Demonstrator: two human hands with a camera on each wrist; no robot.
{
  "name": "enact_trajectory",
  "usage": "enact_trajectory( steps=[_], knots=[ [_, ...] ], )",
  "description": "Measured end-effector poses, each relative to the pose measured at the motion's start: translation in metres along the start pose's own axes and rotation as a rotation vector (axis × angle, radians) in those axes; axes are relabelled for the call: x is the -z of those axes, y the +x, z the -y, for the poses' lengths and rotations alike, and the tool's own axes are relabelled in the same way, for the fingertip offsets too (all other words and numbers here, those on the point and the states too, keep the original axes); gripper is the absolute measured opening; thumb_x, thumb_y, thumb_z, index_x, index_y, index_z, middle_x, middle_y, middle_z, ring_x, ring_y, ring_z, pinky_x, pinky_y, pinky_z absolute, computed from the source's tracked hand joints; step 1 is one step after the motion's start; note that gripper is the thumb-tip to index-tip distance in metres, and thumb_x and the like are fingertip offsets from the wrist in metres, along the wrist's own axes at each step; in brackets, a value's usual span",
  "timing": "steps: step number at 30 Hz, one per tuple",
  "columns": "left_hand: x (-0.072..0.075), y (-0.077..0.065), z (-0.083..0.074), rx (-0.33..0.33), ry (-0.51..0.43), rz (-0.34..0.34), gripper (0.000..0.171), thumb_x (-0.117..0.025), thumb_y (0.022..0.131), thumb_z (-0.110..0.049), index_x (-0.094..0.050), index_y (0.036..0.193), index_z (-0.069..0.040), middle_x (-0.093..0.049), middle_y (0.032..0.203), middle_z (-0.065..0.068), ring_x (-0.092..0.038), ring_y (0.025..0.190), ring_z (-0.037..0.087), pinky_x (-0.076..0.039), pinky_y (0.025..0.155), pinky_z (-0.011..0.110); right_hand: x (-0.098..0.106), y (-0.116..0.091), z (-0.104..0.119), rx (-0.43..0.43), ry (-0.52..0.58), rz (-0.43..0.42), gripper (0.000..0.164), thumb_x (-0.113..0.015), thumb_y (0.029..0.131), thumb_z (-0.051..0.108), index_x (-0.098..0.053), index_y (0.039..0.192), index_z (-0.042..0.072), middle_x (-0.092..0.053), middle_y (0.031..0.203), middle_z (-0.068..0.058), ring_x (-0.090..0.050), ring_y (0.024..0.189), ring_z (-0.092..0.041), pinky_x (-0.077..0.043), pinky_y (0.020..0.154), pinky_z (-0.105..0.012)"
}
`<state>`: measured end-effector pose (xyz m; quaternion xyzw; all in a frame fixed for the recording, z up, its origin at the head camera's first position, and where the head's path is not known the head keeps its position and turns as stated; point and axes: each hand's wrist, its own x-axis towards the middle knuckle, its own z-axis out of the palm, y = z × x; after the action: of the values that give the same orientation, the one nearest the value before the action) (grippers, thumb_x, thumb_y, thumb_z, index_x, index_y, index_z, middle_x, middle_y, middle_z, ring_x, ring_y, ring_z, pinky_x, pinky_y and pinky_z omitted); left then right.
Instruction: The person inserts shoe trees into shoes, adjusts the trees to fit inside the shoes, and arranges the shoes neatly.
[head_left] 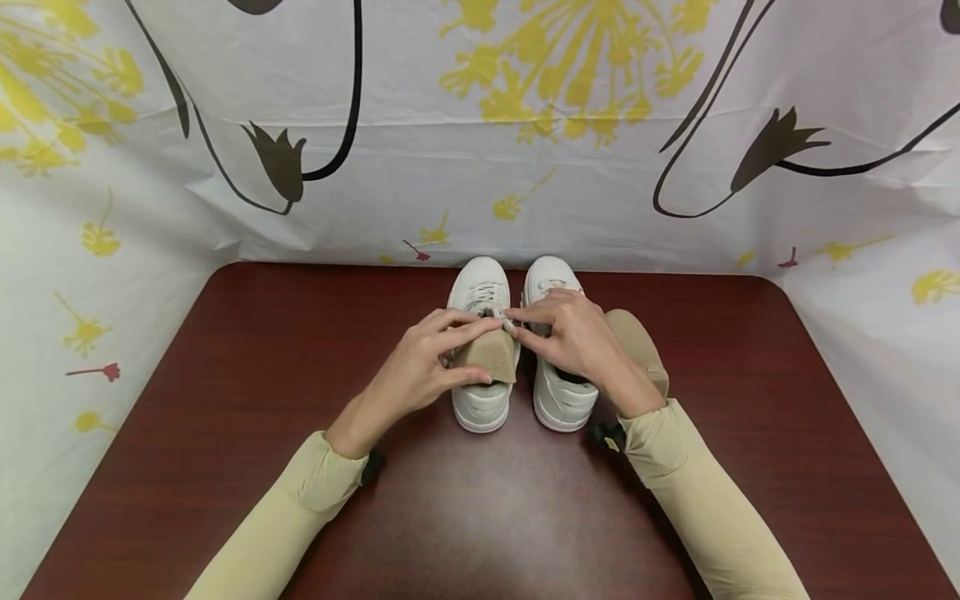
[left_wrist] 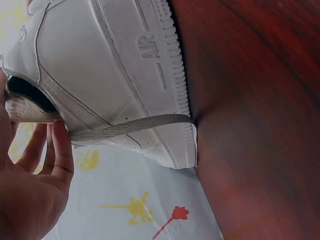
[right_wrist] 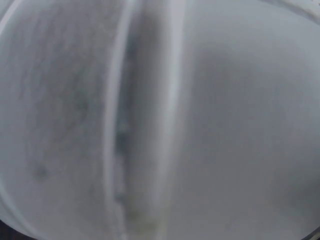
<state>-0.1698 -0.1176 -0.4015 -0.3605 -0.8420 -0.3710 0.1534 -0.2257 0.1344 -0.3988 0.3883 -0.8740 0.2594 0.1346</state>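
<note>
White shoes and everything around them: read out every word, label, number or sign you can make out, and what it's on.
"AIR": on the side of the sole of the white shoe by the left hand, left wrist view.
A small mark higher on that shoe: too small to read.
Right wrist view: too blurred to read anything.

Hands (head_left: 423, 362) (head_left: 577, 333) close together, fingertips (head_left: 482, 327) pinching, forearms (head_left: 288, 521) angled inward

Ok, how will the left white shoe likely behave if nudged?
The left white shoe probably won't roll or tip easily: its thick, flat sole sits on the table. The loose lace hanging down its side could drag or snag. The tan insole sticking out of its opening may shift with a push.
</note>
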Motion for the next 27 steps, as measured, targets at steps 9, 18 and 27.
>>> enact_trajectory(
  steps=[9, 18, 27],
  knots=[
    [-0.003, 0.001, 0.002, -0.018, 0.002, -0.022, 0.064, -0.084, 0.076, -0.033, -0.064, 0.135, -0.018, -0.057, 0.116, 0.002, -0.053, 0.099, 0.012, -0.045, 0.073, 0.03, 0.0, 0.0, -0.001, 0.014, -0.005, -0.007, 0.025, -0.069, 0.094, 0.029, -0.077, 0.114, 0.019, -0.076, 0.098, 0.002, -0.068, 0.087, -0.015, -0.041, 0.105, -0.048],
    [0.005, -0.002, 0.002, -0.022, -0.097, -0.025, 0.054, -0.081, 0.082, -0.029, -0.066, 0.133, -0.021, -0.059, 0.114, -0.003, -0.054, 0.086, 0.011, -0.046, 0.067, 0.028, 0.001, 0.0, 0.0, -0.001, 0.004, 0.002, 0.025, -0.07, 0.093, 0.031, -0.077, 0.115, 0.02, -0.076, 0.099, 0.002, -0.07, 0.09, -0.015, -0.04, 0.107, -0.049],
    [0.013, -0.001, 0.002, -0.049, -0.105, 0.005, 0.043, -0.076, 0.089, -0.021, -0.068, 0.131, -0.022, -0.062, 0.113, -0.003, -0.055, 0.077, 0.015, -0.044, 0.065, 0.025, 0.0, 0.0, -0.002, 0.013, 0.011, -0.003, 0.024, -0.071, 0.092, 0.026, -0.077, 0.114, 0.019, -0.076, 0.097, 0.002, -0.07, 0.086, -0.015, -0.041, 0.105, -0.05]
  ],
)
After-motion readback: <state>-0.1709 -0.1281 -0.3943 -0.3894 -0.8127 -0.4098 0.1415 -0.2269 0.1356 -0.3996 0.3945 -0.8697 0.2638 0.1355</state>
